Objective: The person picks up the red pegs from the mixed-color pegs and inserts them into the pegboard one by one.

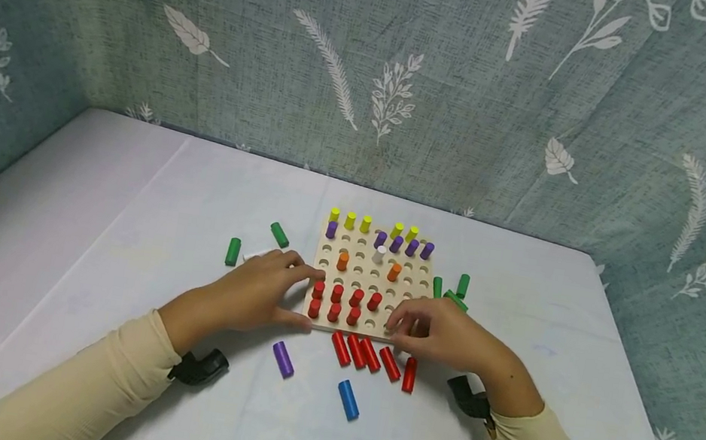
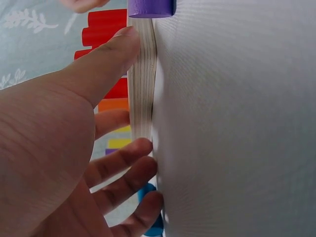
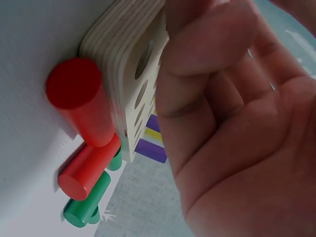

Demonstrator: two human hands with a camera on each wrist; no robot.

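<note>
A square wooden peg board (image 1: 336,329) lies on the table with rows of holes and coloured pegs standing in some. My left hand (image 1: 263,289) is at its left side, thumb and forefinger spread against the edge. In the left wrist view the thumb (image 2: 106,61) presses the layered board side. My right hand (image 1: 439,329) is over the front right holes with bent fingers (image 3: 212,44); whether they pinch a peg I cannot tell. Red pegs (image 1: 337,294) fill most of the two front rows' left part. Several loose red pegs (image 1: 389,363) lie before the board.
Yellow pegs (image 1: 366,223) and purple pegs (image 1: 396,244) stand in the back rows, with orange pegs (image 1: 343,261) and a white peg (image 1: 379,254) nearer. Loose green pegs (image 1: 233,251) lie on both sides. A purple peg (image 1: 283,359) and a blue peg (image 1: 349,400) lie in front.
</note>
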